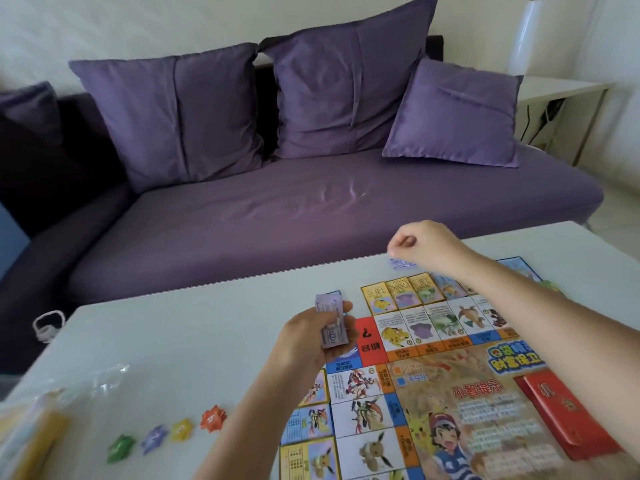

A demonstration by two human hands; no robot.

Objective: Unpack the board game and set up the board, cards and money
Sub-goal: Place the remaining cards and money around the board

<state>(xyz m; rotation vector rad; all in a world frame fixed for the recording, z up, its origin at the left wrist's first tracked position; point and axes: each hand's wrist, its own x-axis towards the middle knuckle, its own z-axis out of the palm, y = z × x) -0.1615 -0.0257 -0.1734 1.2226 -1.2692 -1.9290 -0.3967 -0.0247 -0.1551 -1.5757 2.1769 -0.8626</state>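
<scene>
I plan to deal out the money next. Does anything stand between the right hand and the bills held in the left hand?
Nothing visible does. The right hand is above the table's far side; the left hand grips the bills near the board's corner. Between them lie only flat cards on the table.

Colourful board lies flat on the table's right half, cards lining its far side. Left hand grips a purple money wad.

purple sofa, white table, red envelope
</scene>
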